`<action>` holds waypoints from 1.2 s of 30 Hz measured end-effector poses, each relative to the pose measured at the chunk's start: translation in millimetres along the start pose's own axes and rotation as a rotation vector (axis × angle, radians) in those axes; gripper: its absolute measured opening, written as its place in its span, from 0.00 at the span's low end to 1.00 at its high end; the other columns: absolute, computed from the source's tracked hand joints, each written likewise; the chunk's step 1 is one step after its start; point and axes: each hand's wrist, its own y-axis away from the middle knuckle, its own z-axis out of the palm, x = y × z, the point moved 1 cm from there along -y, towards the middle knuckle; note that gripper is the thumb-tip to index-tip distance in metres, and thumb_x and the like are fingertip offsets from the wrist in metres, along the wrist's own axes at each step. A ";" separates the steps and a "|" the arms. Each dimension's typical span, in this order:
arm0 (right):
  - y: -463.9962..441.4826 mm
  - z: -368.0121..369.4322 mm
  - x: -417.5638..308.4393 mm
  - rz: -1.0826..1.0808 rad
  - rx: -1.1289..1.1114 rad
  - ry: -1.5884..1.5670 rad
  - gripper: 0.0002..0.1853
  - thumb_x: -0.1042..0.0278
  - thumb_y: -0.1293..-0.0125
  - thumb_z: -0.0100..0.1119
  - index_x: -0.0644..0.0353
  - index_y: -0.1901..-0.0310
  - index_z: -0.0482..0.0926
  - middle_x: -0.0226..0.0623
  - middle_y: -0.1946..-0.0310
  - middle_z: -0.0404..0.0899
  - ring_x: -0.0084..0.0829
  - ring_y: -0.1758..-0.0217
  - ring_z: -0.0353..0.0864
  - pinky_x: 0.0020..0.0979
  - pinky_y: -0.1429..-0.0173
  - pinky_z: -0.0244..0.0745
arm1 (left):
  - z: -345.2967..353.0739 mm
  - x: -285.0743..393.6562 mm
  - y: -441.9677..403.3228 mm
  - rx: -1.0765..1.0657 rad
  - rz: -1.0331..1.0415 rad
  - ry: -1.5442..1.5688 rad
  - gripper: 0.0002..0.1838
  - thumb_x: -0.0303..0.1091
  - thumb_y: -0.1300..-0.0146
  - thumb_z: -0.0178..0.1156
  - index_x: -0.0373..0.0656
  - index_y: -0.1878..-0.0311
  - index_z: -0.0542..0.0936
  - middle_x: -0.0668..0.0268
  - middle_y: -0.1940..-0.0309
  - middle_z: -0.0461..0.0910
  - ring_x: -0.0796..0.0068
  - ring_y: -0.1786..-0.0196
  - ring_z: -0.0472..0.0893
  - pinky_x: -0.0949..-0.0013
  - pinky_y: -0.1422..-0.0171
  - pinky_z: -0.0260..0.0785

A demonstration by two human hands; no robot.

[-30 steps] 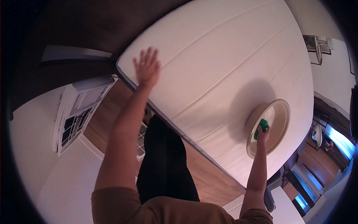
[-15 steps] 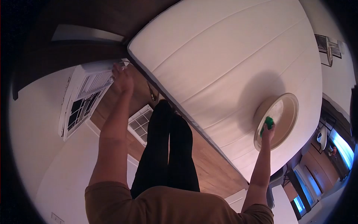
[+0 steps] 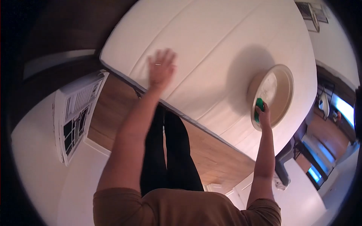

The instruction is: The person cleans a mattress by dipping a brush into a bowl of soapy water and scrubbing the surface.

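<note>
A wide white mattress [image 3: 196, 49] with stitched seams lies before me. On its right part stands a beige basin [image 3: 288, 84] with whitish, sudsy-looking liquid inside. My right hand [image 3: 265, 114] grips a crumpled green cloth [image 3: 258, 107] at the basin's near left rim. Over the left part of the mattress is my left hand [image 3: 161, 71], fingers spread and a ring on one of them. It holds nothing and is slightly blurred; whether it touches the surface I cannot tell.
A white louvred unit with a dark grille [image 3: 77, 116] stands at the left by the wall. Dark wooden furniture [image 3: 64, 30] rises at the upper left. Wooden floor [image 3: 215, 158] runs along the mattress edge. A grey chair [image 3: 283, 165] is at the right.
My left hand has left the white louvred unit and moved right, over the mattress. My right hand with the green cloth has shifted from inside the basin toward its rim. The view has turned.
</note>
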 end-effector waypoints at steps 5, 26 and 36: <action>21.5 -4.0 -15.2 0.045 -0.027 -0.138 0.26 0.66 0.40 0.63 0.61 0.40 0.69 0.52 0.51 0.77 0.48 0.47 0.77 0.40 0.43 0.70 | -1.6 -140.8 28.5 -0.124 -0.406 -0.413 0.32 0.49 0.30 0.43 0.62 0.25 0.48 0.65 0.24 0.44 0.51 0.23 0.46 0.30 0.30 0.44; -174.6 210.5 -288.3 -0.933 0.357 0.407 0.21 0.68 0.41 0.55 0.56 0.45 0.74 0.43 0.55 0.78 0.45 0.55 0.77 0.45 0.51 0.72 | 4.2 -176.2 -82.0 0.243 -0.233 -0.074 0.28 0.49 0.29 0.36 0.62 0.26 0.55 0.66 0.25 0.50 0.51 0.25 0.52 0.42 0.26 0.42; -11.3 288.7 -330.5 -0.899 0.054 0.228 0.13 0.66 0.38 0.51 0.53 0.52 0.76 0.44 0.60 0.80 0.43 0.60 0.80 0.45 0.56 0.76 | 0.0 -183.2 -81.4 0.230 -0.245 -0.004 0.29 0.47 0.31 0.37 0.58 0.26 0.57 0.65 0.26 0.52 0.54 0.26 0.52 0.45 0.26 0.40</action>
